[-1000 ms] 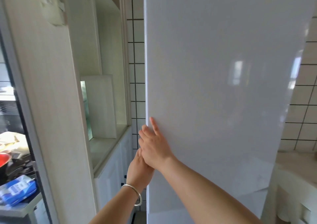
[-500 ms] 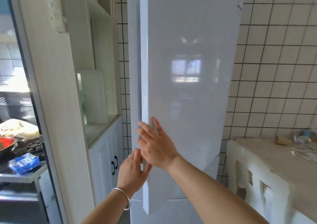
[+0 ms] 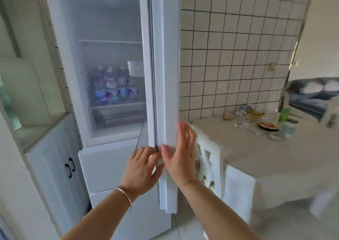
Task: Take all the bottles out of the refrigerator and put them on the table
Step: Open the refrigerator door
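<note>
The tall white refrigerator door [image 3: 166, 74] is standing swung wide, seen edge-on, and both hands are lying at its lower edge: the left hand [image 3: 142, 168], with a thin silver bracelet [image 3: 124, 196] on the wrist, is resting its spread fingers against the inner side beside the dark seal, while the right hand [image 3: 180, 157] is lying flat with straight fingers against the outer face. Neither grip is curling round anything; both are open and only touching the door. The clear plastic water bottles with blue and purple labels [image 3: 115, 88] are standing upright on a glass shelf inside the white refrigerator [image 3: 102, 65], up and to the left of both hands and further back, so the left hand is looking the nearer one for a reach in. Their long axes are running vertically, caps up, packed side by side and touching. Four caps are showing in the front row; motion blur and the frosted look of the interior are making it hard to tell whether more are standing behind. A translucent white door bin [image 3: 135, 68] is hanging just to the right of the row, partly in front of the rightmost bottle. The cream-clothed table [image 3: 256, 148] is lying to the right of the door, near the right hand, carrying a small cluster of dishes and cups at its far end, with a white wooden chair [image 3: 209, 159] tucked against its near side.
</note>
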